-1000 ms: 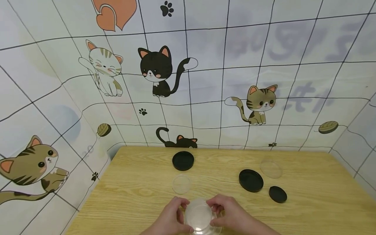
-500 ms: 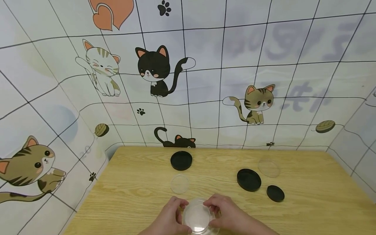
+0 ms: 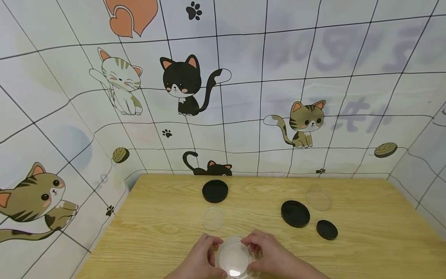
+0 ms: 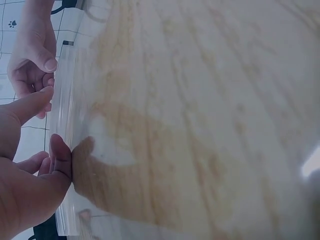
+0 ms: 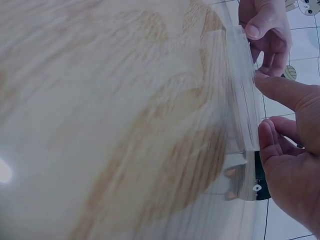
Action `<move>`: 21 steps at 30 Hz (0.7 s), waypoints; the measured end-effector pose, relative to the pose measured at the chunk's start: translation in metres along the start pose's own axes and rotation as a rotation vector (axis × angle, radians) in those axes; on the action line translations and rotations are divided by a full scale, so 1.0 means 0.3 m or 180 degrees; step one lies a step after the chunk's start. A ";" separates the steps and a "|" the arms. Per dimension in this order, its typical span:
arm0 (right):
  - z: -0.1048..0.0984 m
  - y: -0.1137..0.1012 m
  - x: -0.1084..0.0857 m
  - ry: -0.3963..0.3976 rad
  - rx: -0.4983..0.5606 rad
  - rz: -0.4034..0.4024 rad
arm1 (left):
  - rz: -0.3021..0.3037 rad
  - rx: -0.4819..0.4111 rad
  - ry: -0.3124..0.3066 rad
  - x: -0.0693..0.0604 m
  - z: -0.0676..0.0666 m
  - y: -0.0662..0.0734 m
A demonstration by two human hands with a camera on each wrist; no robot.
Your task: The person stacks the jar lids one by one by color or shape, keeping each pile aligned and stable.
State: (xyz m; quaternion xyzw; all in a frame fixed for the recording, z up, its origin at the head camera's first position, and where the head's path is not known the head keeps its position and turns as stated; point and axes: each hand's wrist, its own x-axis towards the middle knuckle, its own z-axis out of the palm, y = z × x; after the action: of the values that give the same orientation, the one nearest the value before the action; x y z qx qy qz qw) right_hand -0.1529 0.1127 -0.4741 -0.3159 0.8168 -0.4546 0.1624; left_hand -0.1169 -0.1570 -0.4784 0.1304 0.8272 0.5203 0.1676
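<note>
Practically nothing shifted since the last frame; left hand (image 3: 205, 254), right hand (image 3: 268, 252) and clear round dish (image 3: 233, 259) hold position.
Cat-print wall covering (image 3: 244, 93) behind, wood-grain table (image 3: 156, 221) in front, dish at its near side, roughly mid-width. Grip: both hands pinching the dish rim from opposite sides, thumbs near, fingers far. Dish overlaps a clear round piece (image 3: 257, 276) that shows past its right edge; can't tell if they touch. Rest of table: rear black round dish (image 3: 215, 191) at back, right-hand black round dish (image 3: 295, 213) right of centre, right clear disc (image 3: 318, 199) behind that one, left clear disc (image 3: 213, 219) just beyond left hand, small black round dish (image 3: 326, 229) furthest right of the black ones.
</note>
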 end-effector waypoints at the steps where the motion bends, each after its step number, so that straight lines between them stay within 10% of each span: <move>1: 0.000 0.001 0.000 0.0004 0.0005 -0.0012 | 0.0001 0.0004 -0.0004 -0.001 -0.001 -0.001; 9: -0.012 0.012 -0.020 0.0218 0.0180 -0.0304 | 0.0025 0.0014 0.0043 0.006 0.008 0.007; 21: -0.113 0.001 -0.054 0.0710 -0.0024 -0.0344 | 0.0621 -0.0032 0.0054 0.087 0.007 0.120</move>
State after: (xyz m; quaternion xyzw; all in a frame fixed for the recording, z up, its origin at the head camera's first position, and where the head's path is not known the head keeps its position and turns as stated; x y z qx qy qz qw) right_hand -0.1595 0.1454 -0.4567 -0.3076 0.8133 -0.4919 0.0446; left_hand -0.1383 -0.1298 -0.4502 0.2051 0.8093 0.5393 0.1098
